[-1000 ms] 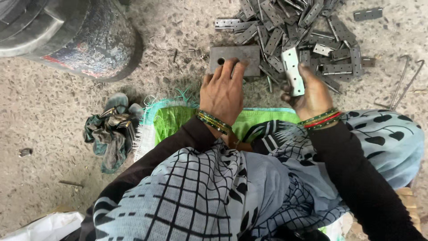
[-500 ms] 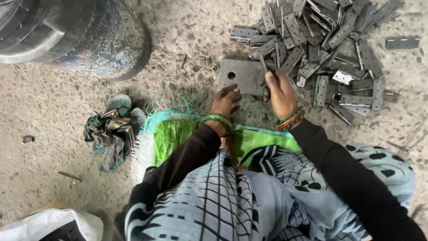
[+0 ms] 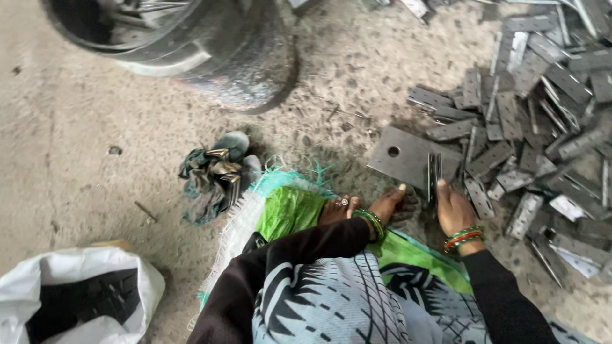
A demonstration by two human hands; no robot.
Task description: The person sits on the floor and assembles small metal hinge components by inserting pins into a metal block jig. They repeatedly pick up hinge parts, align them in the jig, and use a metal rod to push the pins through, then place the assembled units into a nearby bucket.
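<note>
Two hands of mine are low at the grey steel plate (image 3: 408, 158), which lies flat on the concrete floor (image 3: 95, 159) with one round hole near its left end; my right hand (image 3: 451, 207) closes its fingers on a thin metal hinge (image 3: 434, 176) and stands it upright on the plate's right part; my left hand (image 3: 392, 204) rests just below the plate's near edge, fingers loose, holding nothing; the heap of hinges (image 3: 542, 121) lies to the right, touching the plate.

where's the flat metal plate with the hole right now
In the head view it lies on the ground right of centre: the flat metal plate, just ahead of both hands, beside the pile of hinges.
</note>
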